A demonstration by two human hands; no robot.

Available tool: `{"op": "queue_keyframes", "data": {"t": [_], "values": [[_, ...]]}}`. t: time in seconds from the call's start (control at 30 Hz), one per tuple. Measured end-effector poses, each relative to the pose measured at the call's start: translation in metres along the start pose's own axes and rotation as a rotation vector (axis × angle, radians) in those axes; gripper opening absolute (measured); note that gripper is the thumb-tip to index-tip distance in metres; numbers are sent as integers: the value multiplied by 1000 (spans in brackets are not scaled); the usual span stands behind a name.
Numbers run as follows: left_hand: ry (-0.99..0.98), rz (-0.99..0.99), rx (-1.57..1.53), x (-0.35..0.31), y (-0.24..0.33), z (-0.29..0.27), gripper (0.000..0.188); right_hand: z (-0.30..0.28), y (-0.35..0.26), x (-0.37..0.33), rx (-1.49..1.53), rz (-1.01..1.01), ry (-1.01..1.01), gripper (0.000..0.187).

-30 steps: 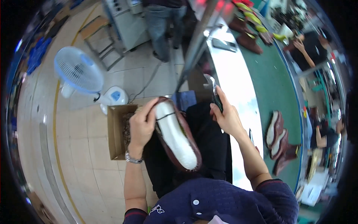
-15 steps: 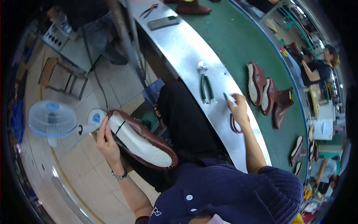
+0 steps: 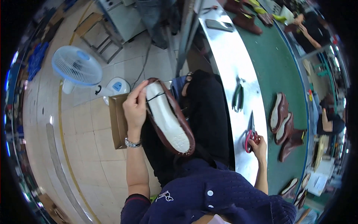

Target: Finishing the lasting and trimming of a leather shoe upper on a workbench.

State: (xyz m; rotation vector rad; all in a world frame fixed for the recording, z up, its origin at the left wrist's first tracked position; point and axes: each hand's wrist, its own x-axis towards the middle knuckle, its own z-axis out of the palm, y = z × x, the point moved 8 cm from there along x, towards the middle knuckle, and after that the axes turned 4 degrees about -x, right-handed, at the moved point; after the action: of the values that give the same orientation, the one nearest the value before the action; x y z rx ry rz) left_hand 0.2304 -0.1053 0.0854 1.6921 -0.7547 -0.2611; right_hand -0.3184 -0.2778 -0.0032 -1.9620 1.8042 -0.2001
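My left hand [image 3: 135, 112] is closed round the far end of a maroon leather shoe [image 3: 182, 121], which lies over my lap with its pale underside up. A dark cord crosses that underside near my fingers, and small tacks or stitches line the rounded near end. On the metal bench to my right, my right hand [image 3: 259, 146] has its fingers closed at the red handles of a pair of scissors [image 3: 252, 125], blades pointing away from me. Green-handled pliers [image 3: 238, 98] lie on the bench beyond the scissors.
A dark phone [image 3: 219, 25] lies on the far part of the metal bench [image 3: 233, 56]. Several maroon shoes [image 3: 282, 123] rest on the green belt [image 3: 261, 61] beyond it. A fan [image 3: 76, 66] and cardboard box [image 3: 118, 123] stand at left. Co-workers are across the belt.
My view has swung, so the scene appears shifted. My right hand has moved from the blade end of the scissors back to their handles. My left hand still holds the shoe, now more upright in view.
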Motion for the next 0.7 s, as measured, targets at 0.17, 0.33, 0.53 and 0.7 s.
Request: {"op": "queue_keyframes", "data": {"t": [0.17, 0.33, 0.53, 0.7], "values": [[-41, 24, -11, -22, 13, 13, 74, 9, -89, -17, 1088, 256, -381, 32], [114, 26, 152, -61, 25, 7, 62, 24, -244, -61, 856, -10, -1051, 98], [-44, -213, 148, -80, 6, -3, 29, 53, -313, -78, 324, -118, -1426, 91], [0, -144, 174, -81, 16, -2, 28, 76, -355, -70, 230, -159, -1383, 78]]}}
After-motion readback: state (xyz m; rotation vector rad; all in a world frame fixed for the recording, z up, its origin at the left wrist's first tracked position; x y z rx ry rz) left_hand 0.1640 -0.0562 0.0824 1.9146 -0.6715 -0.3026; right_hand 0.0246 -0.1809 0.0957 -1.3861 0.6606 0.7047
